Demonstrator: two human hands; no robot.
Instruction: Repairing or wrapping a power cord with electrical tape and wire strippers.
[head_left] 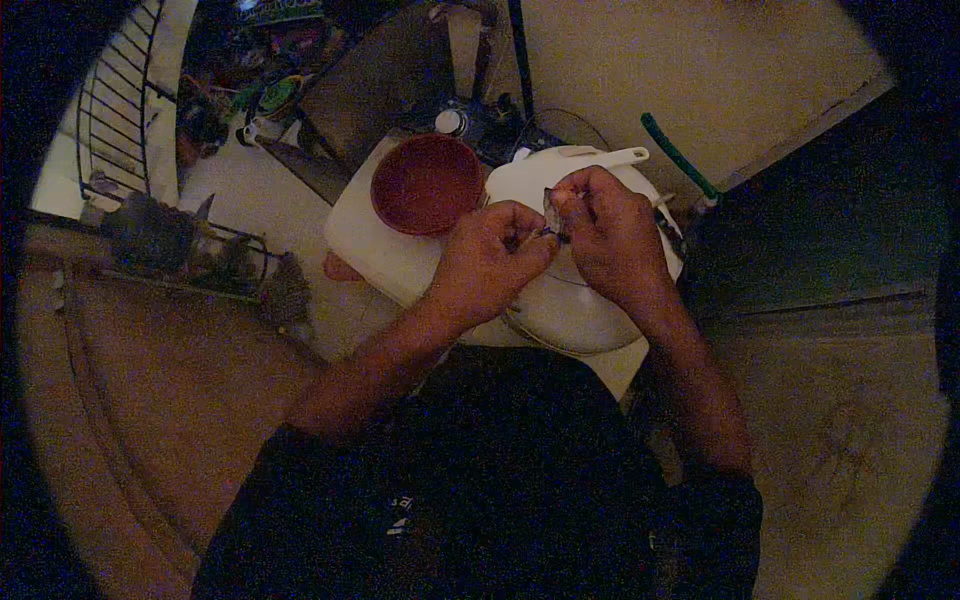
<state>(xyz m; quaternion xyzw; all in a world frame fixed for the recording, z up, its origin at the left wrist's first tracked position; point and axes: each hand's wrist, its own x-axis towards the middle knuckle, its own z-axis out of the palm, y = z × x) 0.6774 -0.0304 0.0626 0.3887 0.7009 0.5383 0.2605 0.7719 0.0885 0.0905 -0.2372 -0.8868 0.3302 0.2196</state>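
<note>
Over a white basin (580, 315), my left hand (492, 262) and my right hand (618, 235) meet with their fingers closed in a pinch. Between the fingertips is a small pale, shiny piece (553, 214); the dim light hides its kind. Both hands appear to grip it, the right from above and the left from the side. Just left of my left hand stands a round reddish-brown bowl (425, 185), with nothing distinct visible inside. Behind my right hand lies a white board-like item with a handle (628, 157), partly covered by the hand.
A faucet (482, 60) rises behind the bowl, near a white round cap (451, 122). A green-handled stick (680, 155) leans at the right wall. On the left are a wire rack (115, 120) and a shelf with dark items (190, 250). Dim clutter fills the far left.
</note>
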